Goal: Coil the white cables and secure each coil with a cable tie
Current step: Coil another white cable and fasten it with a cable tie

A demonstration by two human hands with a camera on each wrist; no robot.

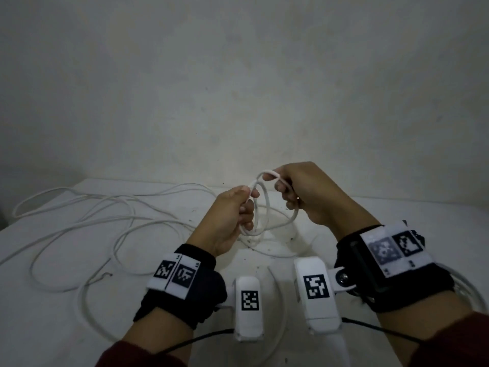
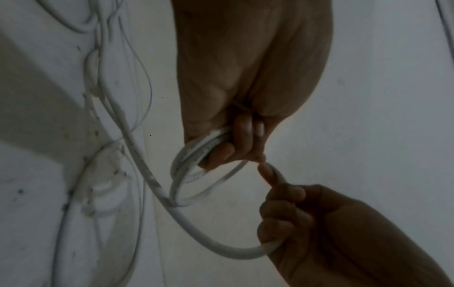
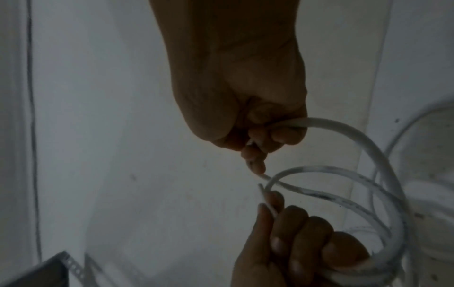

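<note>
Two hands are working above a white table point(image 1: 66, 308), both raised clear of its surface. The left hand point(image 1: 227, 221) is gripping a small coil point(image 1: 264, 207) of white cable, its fingers curled round the bunched loops at the coil's near side. The right hand point(image 1: 307, 192) is closing its fingers round a strand of the same cable, with the thumb and forefinger pinching the top of a loop just beside the left thumb. From the left wrist view, a thicker run of cable point(image 2: 186, 219) is passing from the table up into the right fist. From the right wrist view, the loops are hanging between the two hands and curving down past the left hand's fingers point(image 3: 290, 233).

Loose cable point(image 1: 92, 215) is lying in wide tangled loops across the left part of the table, well apart from the hands. Another loop is lying on the table under the wrists, partly hidden by the two white wrist cameras point(image 1: 248, 308) and black wrist straps point(image 1: 190, 284). A plain wall point(image 1: 238, 75) is standing behind the table. No cable tie can be made out; the wrist views are dim.
</note>
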